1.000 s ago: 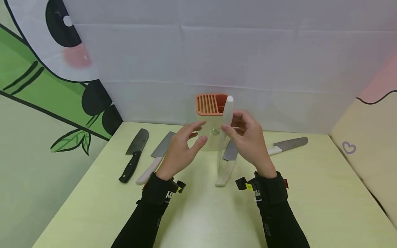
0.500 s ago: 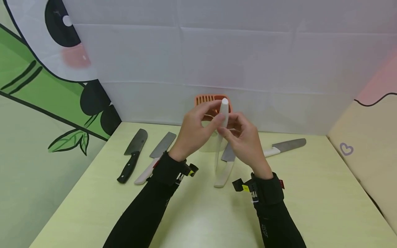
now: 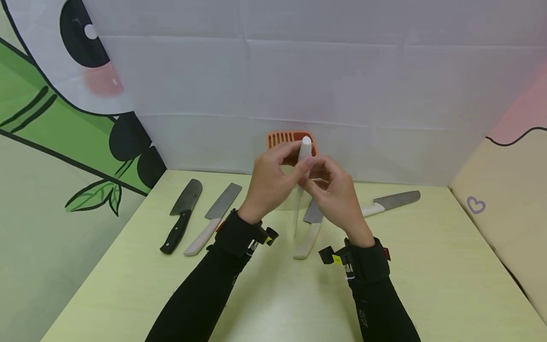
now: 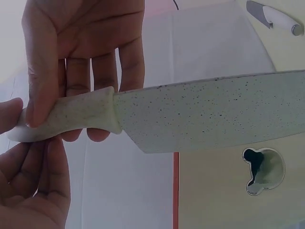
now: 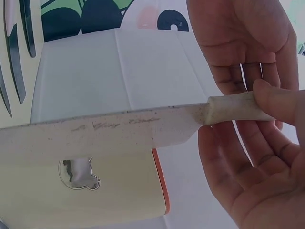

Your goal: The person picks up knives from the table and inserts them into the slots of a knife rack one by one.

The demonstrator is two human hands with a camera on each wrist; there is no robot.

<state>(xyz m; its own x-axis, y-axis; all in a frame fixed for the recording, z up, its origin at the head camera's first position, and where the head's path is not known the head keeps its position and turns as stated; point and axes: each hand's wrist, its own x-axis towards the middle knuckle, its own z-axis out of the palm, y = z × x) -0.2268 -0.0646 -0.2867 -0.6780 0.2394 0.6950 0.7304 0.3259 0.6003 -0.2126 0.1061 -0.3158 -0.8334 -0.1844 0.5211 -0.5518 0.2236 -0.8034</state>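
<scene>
Chef's knife (image 4: 205,114) is up, left hand (image 3: 271,187) and right hand (image 3: 335,194) fingers (image 4: 40,98) pinching its handle (image 3: 305,149), four more knives (image 3: 182,216) on the tabletop (image 3: 431,285), none visible in the knife holder (image 5: 128,195), early days imo.

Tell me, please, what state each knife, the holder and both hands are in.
Held knife: held up, blade downward, speckled.
Left hand: holding its handle's upper part.
Right hand: holding the handle lower down.
Holder: upright.
Black-handled knife: lying, blade at far end.
Pinkish-handled knife: lying likewise.
Cream-handled knife: lying likewise, partly hidden.
White-handled knife: lying, blade rightward.
</scene>
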